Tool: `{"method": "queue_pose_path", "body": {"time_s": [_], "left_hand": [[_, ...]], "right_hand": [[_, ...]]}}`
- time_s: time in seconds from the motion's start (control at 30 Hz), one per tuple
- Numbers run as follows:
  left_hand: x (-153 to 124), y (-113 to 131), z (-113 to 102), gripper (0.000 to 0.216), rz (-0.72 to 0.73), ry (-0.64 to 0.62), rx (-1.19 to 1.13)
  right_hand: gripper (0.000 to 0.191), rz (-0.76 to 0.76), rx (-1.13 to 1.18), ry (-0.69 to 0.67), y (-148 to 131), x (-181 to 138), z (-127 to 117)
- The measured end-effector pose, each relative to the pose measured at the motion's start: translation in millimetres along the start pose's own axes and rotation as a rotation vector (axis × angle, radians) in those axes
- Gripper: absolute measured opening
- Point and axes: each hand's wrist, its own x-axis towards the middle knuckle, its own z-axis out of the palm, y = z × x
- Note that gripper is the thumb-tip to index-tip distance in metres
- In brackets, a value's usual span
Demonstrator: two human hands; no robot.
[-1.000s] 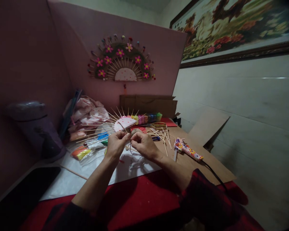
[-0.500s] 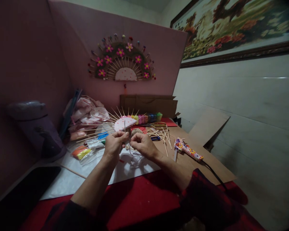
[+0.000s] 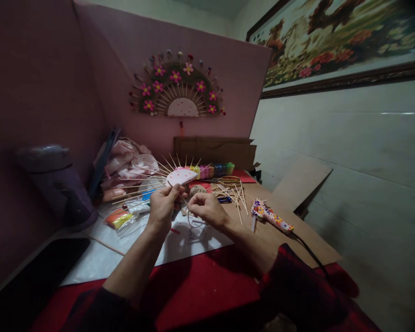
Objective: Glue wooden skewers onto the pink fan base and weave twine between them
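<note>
My left hand (image 3: pixel 163 205) is closed in a pinch at the near edge of a half-round fan frame (image 3: pixel 180 176). The frame has a pale, pink-spotted centre and thin sticks fanning outward. A short stretch of twine (image 3: pixel 183 199) appears to run from the left fingertips towards my right hand (image 3: pixel 205 207), whose thumb and forefinger are pinched on the twine. A slack loop hangs below the right fingers over the white sheet. Whether the left fingers also touch the frame is hidden. Behind the right hand sits a ball of twine (image 3: pixel 196 189).
Loose sticks (image 3: pixel 233 192) and a patterned glue gun (image 3: pixel 271 216) lie on cardboard at right. Bagged coloured clay (image 3: pixel 119 218), crumpled pink cloth (image 3: pixel 131 157) and a purple container (image 3: pixel 57 186) are at left. A finished flowered fan (image 3: pixel 176 87) hangs on the pink board.
The left thumb and fingers have shifted up towards the frame's edge, and the strand upright above them no longer shows. The right hand stays beside them, its twine loop hanging wider.
</note>
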Motion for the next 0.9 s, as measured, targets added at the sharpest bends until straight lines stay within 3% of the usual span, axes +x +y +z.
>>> {"method": "queue_pose_path", "body": {"time_s": [0.3,0.47,0.67,0.9], "left_hand": [[-1.5,0.3,-0.9,0.051,-0.023,0.077,-0.097],[1.0,-3.2,0.5,0.053,-0.099,-0.034,-0.114],[-0.6,-9.5,0.9,0.042,-0.142,-0.253,-0.041],[0.7,-13.6,-1.6,0.036,-0.091,-0.235,0.039]], "right_hand": [[0.007,-0.047,0.017,-0.057,0.2,-2.7,0.5],[0.009,-0.001,0.079,-0.008,-1.0,-0.3,0.1],[0.008,-0.066,0.055,0.095,-1.6,0.9,-3.5],[0.009,-0.173,-0.103,0.132,2.6,1.0,-5.7]]}}
